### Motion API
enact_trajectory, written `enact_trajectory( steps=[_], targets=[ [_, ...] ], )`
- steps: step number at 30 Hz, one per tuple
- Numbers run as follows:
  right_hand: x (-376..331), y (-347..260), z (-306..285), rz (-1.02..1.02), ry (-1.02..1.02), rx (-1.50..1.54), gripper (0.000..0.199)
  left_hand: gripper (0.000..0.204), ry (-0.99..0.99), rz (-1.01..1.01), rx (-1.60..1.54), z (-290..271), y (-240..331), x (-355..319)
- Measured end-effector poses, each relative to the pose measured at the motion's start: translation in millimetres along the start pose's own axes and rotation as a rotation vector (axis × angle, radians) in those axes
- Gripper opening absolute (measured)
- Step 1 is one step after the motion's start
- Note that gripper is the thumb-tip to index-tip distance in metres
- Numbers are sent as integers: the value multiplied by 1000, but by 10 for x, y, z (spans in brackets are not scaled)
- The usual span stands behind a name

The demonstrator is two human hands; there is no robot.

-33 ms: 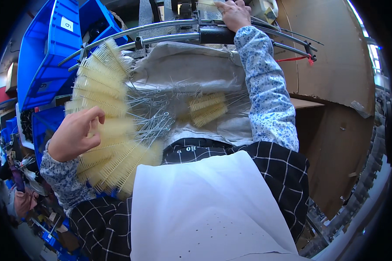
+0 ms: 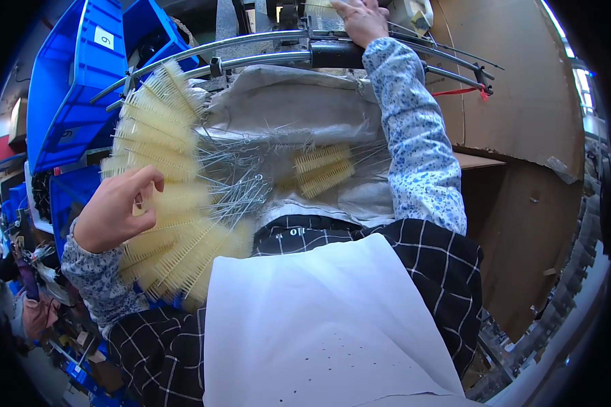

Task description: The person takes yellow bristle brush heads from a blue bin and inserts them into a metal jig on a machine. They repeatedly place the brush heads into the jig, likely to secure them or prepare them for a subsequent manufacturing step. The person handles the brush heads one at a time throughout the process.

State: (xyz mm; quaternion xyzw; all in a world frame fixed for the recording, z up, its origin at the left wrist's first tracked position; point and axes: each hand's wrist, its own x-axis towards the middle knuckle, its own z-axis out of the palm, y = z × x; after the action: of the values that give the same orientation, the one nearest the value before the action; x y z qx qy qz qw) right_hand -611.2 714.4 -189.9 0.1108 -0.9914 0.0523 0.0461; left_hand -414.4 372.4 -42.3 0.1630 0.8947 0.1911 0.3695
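Yellow brushes (image 2: 176, 197) fan out at nine o'clock, stems (image 2: 241, 197) turned inward, presumably to keep those ends together, the left hand (image 2: 119, 210) over them with thumb and forefinger apart, while the right hand (image 2: 363, 19) reaches past the rail (image 2: 265, 60) near twelve, its grip impossible to tell.
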Motion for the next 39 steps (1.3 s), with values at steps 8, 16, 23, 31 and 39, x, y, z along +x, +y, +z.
enact_trajectory(
  steps=[8,16,23,31,39],
  targets=[
    [88,141,3,45,-69,-82,55,25,182,166,-108,75,-68,2],
    [-141,688,443,172,340,-30,36,20,567,329,-417,-200,-205,-251],
    [-80,486,491,137,314,74,33,21,680,448,-288,-351,-316,-525],
    [-10,-132,473,161,266,82,31,19,702,469,-303,-347,-281,-636],
    [97,-759,473,206,195,112,28,21,662,475,-308,-370,-41,-428]
  ],
)
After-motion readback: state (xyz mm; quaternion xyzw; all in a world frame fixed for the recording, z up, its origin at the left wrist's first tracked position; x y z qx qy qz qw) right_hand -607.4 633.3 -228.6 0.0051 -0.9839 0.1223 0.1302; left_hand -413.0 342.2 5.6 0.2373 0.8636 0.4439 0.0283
